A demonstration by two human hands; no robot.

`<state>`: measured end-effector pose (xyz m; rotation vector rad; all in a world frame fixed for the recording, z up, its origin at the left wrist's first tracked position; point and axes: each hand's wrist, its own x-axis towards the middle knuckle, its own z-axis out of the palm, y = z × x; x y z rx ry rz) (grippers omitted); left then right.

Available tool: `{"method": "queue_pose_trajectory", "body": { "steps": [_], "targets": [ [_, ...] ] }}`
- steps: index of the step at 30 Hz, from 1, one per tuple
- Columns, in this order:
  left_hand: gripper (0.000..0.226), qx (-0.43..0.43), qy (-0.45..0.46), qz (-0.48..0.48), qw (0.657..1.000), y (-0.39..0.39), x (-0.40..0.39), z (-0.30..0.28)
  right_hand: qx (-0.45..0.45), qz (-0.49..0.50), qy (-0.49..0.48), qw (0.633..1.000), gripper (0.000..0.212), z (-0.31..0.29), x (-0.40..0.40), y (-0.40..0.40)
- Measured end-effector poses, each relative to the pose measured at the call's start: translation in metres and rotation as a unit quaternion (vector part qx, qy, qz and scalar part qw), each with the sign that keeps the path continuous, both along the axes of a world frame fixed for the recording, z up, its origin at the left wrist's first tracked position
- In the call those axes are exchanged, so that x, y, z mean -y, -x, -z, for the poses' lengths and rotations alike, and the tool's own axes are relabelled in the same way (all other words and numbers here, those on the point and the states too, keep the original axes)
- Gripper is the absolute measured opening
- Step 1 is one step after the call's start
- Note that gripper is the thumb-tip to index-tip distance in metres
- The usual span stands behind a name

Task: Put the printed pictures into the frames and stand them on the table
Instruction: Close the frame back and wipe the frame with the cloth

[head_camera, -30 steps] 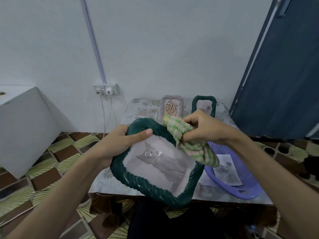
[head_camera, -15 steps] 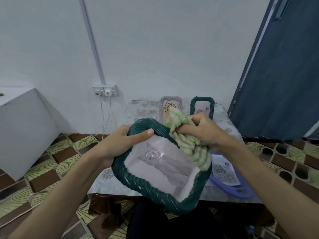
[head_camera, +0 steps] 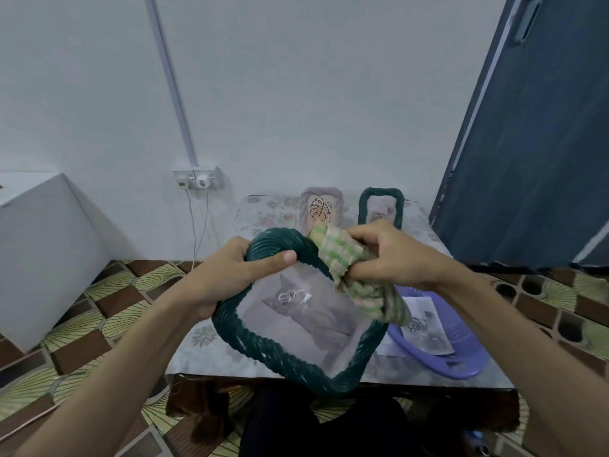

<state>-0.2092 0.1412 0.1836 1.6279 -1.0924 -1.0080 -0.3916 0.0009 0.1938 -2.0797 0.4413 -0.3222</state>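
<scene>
I hold a dark green woven frame (head_camera: 250, 344) tilted above the table, with a grey cat picture (head_camera: 309, 311) behind its glass. My left hand (head_camera: 230, 275) grips the frame's upper left corner, thumb on the front. My right hand (head_camera: 392, 255) clutches a green checked cloth (head_camera: 342, 255) against the frame's top right edge. At the back of the table stand a pale frame with a leaf drawing (head_camera: 321, 207) and a small dark green frame (head_camera: 380, 206).
A purple plastic basin (head_camera: 461, 364) on the table's right side holds printed pictures (head_camera: 425, 324). The table (head_camera: 211, 351) has a floral cover. A wall socket with cables (head_camera: 196, 178) is at the left, a white cabinet (head_camera: 39, 245) far left, a blue door (head_camera: 534, 133) right.
The cloth in my right hand has shifted up along the frame's top right edge, bunched tighter. The frame has tilted slightly; my left hand keeps its grip.
</scene>
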Motion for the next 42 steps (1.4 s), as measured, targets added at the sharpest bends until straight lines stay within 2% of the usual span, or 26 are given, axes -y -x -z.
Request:
{"method": "queue_pose_trajectory", "body": {
  "steps": [3,6,8,9,11,12,15,17,18,20,22,25,27,29,31,33,36,39,41,42],
  "targets": [
    [0.083,0.0,-0.003,-0.002,1.0,0.002,-0.003,-0.002,0.014,0.002,-0.032,0.999,0.023,0.005,-0.003,0.0],
    [0.091,0.017,-0.007,0.001,1.0,0.0,-0.003,-0.002,0.012,0.02,-0.032,0.999,0.038,0.01,-0.001,-0.002],
    [0.089,0.02,-0.007,0.002,1.0,0.0,-0.001,-0.001,0.02,0.031,-0.025,0.999,0.025,0.01,-0.003,-0.003],
    [0.083,0.017,-0.006,0.002,1.0,0.0,-0.001,-0.001,0.033,0.042,-0.031,0.998,0.007,0.009,-0.004,-0.005],
    [0.07,0.008,-0.007,0.002,1.0,0.001,0.0,-0.001,0.062,0.06,-0.039,0.996,0.028,0.01,-0.002,-0.005],
    [0.067,0.004,-0.008,0.003,1.0,0.0,0.0,-0.001,0.061,0.054,-0.048,0.995,0.032,0.01,-0.002,-0.004],
    [0.083,0.009,-0.015,0.009,1.0,-0.003,-0.003,-0.003,0.01,-0.008,-0.045,0.999,0.023,0.007,-0.005,0.0],
    [0.092,0.022,-0.02,0.016,0.999,-0.003,-0.004,-0.002,-0.001,-0.008,-0.014,1.0,0.024,0.007,-0.008,-0.001],
    [0.086,0.025,-0.019,0.02,0.999,-0.002,-0.004,-0.001,0.015,0.017,-0.002,1.0,0.024,0.007,-0.009,-0.003],
    [0.065,0.017,-0.013,0.019,1.0,0.001,-0.004,-0.001,0.044,0.067,-0.004,0.997,0.038,0.01,-0.008,-0.006],
    [0.06,0.017,-0.017,0.014,1.0,0.0,-0.003,0.001,0.049,0.076,-0.016,0.996,0.041,0.01,-0.008,-0.007],
    [0.056,0.006,-0.02,0.02,1.0,-0.002,-0.003,0.002,0.039,0.019,-0.081,0.996,0.043,0.008,-0.009,-0.002],
    [0.053,-0.005,-0.018,0.029,0.999,-0.001,-0.003,0.003,0.022,-0.023,-0.089,0.995,0.033,0.007,-0.011,0.003],
    [0.069,-0.004,-0.016,0.023,1.0,-0.001,-0.002,0.005,0.013,0.0,-0.027,1.0,0.024,0.01,-0.013,0.001],
    [0.092,0.003,-0.017,0.017,1.0,-0.003,0.0,0.008,0.044,0.076,0.025,0.996,0.028,0.016,-0.016,-0.005],
    [0.106,0.006,-0.023,0.018,1.0,-0.003,0.0,0.01,0.079,0.133,0.032,0.987,0.034,0.019,-0.02,-0.013],
    [0.103,-0.014,-0.021,0.023,0.999,0.0,-0.003,0.008,0.079,0.122,-0.025,0.989,0.029,0.015,-0.021,-0.016],
    [0.091,-0.003,-0.029,0.031,0.999,0.003,-0.004,0.005,0.04,0.012,-0.094,0.995,0.021,0.01,-0.017,-0.008],
    [0.095,0.001,-0.032,0.03,0.999,0.002,-0.003,0.008,0.027,0.004,-0.059,0.998,0.025,0.01,-0.019,-0.009],
    [0.097,-0.006,-0.033,0.023,0.999,0.002,-0.003,0.009,0.033,0.038,-0.036,0.998,0.023,0.011,-0.018,-0.012]
  ]
}}
